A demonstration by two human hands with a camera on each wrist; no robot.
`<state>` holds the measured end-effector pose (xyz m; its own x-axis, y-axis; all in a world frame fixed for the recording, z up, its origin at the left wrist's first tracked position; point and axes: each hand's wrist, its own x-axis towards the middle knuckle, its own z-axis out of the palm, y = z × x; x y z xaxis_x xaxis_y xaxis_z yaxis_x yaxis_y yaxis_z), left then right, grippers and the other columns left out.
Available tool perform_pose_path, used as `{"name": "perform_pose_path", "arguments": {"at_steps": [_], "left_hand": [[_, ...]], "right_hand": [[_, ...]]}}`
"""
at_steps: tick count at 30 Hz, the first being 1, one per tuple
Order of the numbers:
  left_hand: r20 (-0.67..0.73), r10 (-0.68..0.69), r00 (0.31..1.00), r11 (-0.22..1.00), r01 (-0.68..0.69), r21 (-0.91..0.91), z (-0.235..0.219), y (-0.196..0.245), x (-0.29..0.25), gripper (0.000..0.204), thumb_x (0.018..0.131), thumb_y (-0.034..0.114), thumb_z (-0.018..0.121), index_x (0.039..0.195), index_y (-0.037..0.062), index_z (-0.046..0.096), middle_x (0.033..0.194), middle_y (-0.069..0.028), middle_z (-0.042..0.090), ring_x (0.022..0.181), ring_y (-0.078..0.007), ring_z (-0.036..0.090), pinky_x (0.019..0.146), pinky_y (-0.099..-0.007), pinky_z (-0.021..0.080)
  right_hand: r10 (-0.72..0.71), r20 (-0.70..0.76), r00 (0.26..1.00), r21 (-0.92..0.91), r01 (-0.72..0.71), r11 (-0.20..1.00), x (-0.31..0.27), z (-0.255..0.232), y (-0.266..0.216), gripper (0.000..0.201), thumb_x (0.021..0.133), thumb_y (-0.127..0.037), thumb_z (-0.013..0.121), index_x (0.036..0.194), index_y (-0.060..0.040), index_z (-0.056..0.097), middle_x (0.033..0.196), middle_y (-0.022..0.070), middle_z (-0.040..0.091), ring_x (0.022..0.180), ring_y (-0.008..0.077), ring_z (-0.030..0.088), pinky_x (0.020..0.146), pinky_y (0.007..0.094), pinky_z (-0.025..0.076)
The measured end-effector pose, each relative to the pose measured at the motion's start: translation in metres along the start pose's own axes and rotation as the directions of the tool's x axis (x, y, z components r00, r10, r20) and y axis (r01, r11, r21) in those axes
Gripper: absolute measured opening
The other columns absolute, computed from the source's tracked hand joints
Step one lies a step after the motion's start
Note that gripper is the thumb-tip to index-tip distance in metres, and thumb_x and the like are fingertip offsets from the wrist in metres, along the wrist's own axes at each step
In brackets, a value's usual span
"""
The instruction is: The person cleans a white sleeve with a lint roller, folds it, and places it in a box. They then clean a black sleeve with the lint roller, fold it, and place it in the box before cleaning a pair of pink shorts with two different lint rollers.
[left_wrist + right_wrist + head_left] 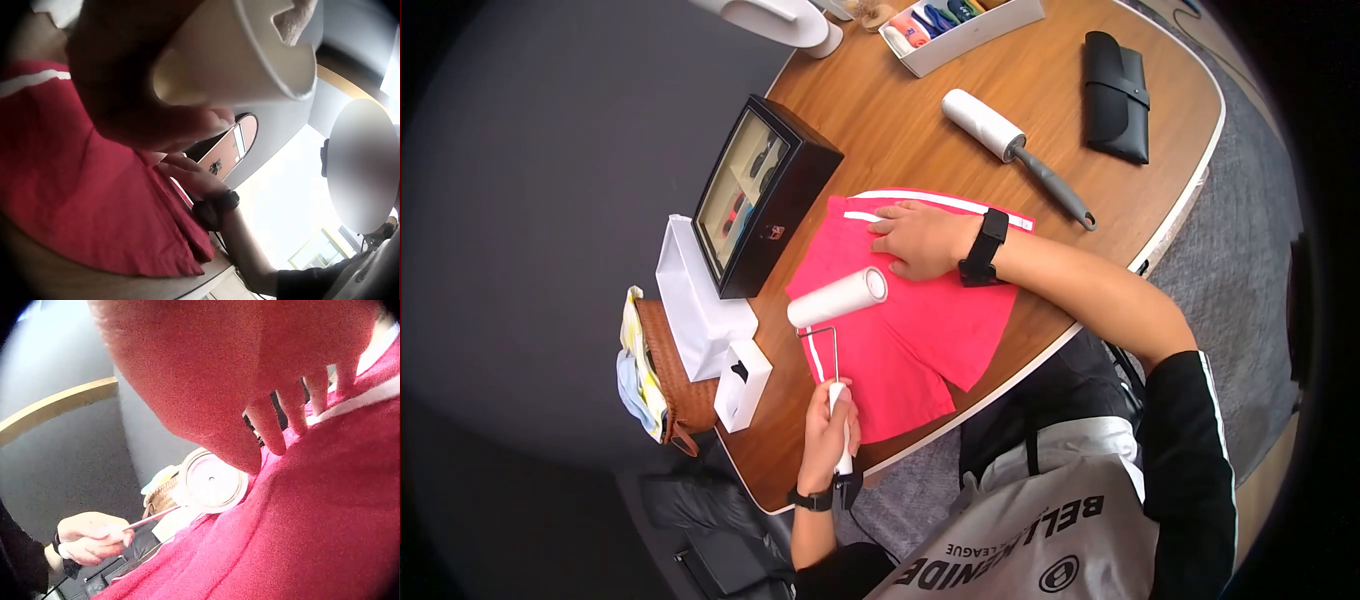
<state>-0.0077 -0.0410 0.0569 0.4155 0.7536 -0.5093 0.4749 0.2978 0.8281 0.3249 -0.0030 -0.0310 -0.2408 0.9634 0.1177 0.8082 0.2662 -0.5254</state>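
Observation:
Pink shorts with white stripes (940, 330) lie on the wooden table. My left hand (828, 430) grips the white handle of a lint roller (837, 297), whose white cylinder is over the leg and waist part of the shorts; whether it touches the cloth I cannot tell. In the left wrist view my left hand (134, 75) is curled round the handle (244, 56). My right hand (925, 240) rests flat on the upper part of the shorts, fingers spread. The right wrist view has the right hand (237, 369) against the cloth (312, 506), the roller's end (212, 481) beyond its thumb.
A grey-handled lint roller (985, 126) and black case (1117, 98) lie at the far right. A black display box (800, 180), white boxes (700, 310) and a brown woven basket (675, 365) stand left. At the back are a box of rolled cloths (970, 40) and white stand (800, 28).

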Motion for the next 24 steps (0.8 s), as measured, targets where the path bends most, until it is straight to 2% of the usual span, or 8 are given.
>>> {"name": "perform_pose_path", "arguments": {"at_steps": [2, 6, 8, 9, 11, 15, 17, 24], "left_hand": [[-0.01, 0.001, 1.0, 1.0, 0.0, 0.031, 0.0, 0.008, 0.016, 0.023, 0.113, 0.02, 0.05, 0.128, 0.0033, 0.049, 0.073, -0.0016, 0.049, 0.039, -0.0102, 0.044, 0.035, -0.0262, 0.034], [-0.024, 0.039, 0.999, 0.995, -0.037, 0.095, 0.003, 0.027, 0.049, 0.024, 0.113, 0.025, 0.052, 0.123, 0.0033, 0.049, 0.071, -0.001, 0.048, 0.039, -0.0102, 0.044, 0.035, -0.027, 0.034], [-0.017, 0.061, 0.998, 0.994, -0.059, 0.092, 0.004, 0.03, 0.06, 0.025, 0.113, 0.026, 0.053, 0.122, 0.0034, 0.049, 0.07, -0.0006, 0.048, 0.039, -0.0103, 0.044, 0.035, -0.0273, 0.035], [-0.024, 0.071, 0.997, 0.992, -0.068, 0.103, 0.004, 0.031, 0.065, 0.024, 0.113, 0.026, 0.053, 0.122, 0.0034, 0.049, 0.07, -0.0005, 0.048, 0.039, -0.0103, 0.044, 0.036, -0.0273, 0.035], [-0.027, 0.084, 0.996, 0.99, -0.08, 0.116, 0.005, 0.035, 0.069, 0.024, 0.113, 0.026, 0.053, 0.122, 0.0033, 0.049, 0.07, -0.0005, 0.048, 0.04, -0.0103, 0.045, 0.036, -0.0273, 0.035], [-0.027, 0.075, 0.997, 0.99, -0.071, 0.125, 0.0, 0.039, 0.062, 0.024, 0.113, 0.026, 0.052, 0.121, 0.0033, 0.05, 0.069, -0.0003, 0.047, 0.04, -0.0102, 0.044, 0.036, -0.027, 0.035], [-0.037, 0.066, 0.997, 0.99, -0.061, 0.129, -0.004, 0.037, 0.054, 0.024, 0.113, 0.026, 0.052, 0.12, 0.0033, 0.05, 0.069, -0.0002, 0.047, 0.04, -0.0101, 0.044, 0.036, -0.0269, 0.035], [-0.065, 0.04, 0.997, 0.994, -0.033, 0.108, -0.014, 0.027, 0.041, 0.023, 0.113, 0.026, 0.052, 0.119, 0.0041, 0.051, 0.069, -0.0002, 0.048, 0.04, -0.0094, 0.044, 0.036, -0.0268, 0.034]], "right_hand": [[-0.004, 0.056, 0.998, 0.052, 0.001, 0.999, -0.001, -0.009, -0.003, 0.048, 0.098, -0.028, 0.064, 0.14, -0.006, 0.065, 0.157, 0.0168, 0.052, 0.154, 0.037, 0.035, 0.128, 0.0477, 0.027], [0.009, 0.061, 0.998, 0.029, -0.011, 1.0, 0.0, -0.016, -0.002, 0.051, 0.097, -0.026, 0.065, 0.143, -0.0043, 0.061, 0.156, 0.0184, 0.052, 0.153, 0.036, 0.038, 0.128, 0.0467, 0.028], [0.138, 0.094, 0.986, 0.251, -0.158, 0.955, 0.001, -0.022, -0.002, 0.057, 0.097, -0.025, 0.064, 0.148, -0.0013, 0.054, 0.156, 0.0206, 0.051, 0.152, 0.035, 0.039, 0.128, 0.0452, 0.029], [0.143, 0.09, 0.986, 0.248, -0.161, 0.955, 0.001, -0.02, -0.001, 0.057, 0.097, -0.025, 0.064, 0.148, -0.0013, 0.054, 0.156, 0.0206, 0.051, 0.152, 0.035, 0.039, 0.128, 0.0452, 0.029], [0.147, 0.106, 0.983, 0.105, -0.159, 0.982, 0.003, -0.014, -0.001, 0.061, 0.098, -0.025, 0.062, 0.152, 0.0009, 0.049, 0.159, 0.0224, 0.048, 0.154, 0.0352, 0.038, 0.128, 0.044, 0.03], [0.127, 0.102, 0.987, 0.03, -0.131, 0.991, -0.002, -0.015, -0.007, 0.064, 0.099, -0.027, 0.06, 0.154, 0.0019, 0.045, 0.164, 0.022, 0.042, 0.157, 0.0341, 0.033, 0.129, 0.0433, 0.027], [0.16, 0.093, 0.983, -0.113, -0.149, 0.982, -0.001, -0.013, -0.006, 0.066, 0.1, -0.028, 0.058, 0.157, 0.0011, 0.042, 0.168, 0.0208, 0.037, 0.159, 0.033, 0.029, 0.131, 0.0432, 0.024], [0.18, 0.118, 0.977, -0.117, -0.167, 0.979, -0.003, -0.019, -0.005, 0.066, 0.1, -0.029, 0.058, 0.157, 0.0014, 0.043, 0.169, 0.0206, 0.034, 0.16, 0.0338, 0.025, 0.132, 0.0445, 0.02]]}}
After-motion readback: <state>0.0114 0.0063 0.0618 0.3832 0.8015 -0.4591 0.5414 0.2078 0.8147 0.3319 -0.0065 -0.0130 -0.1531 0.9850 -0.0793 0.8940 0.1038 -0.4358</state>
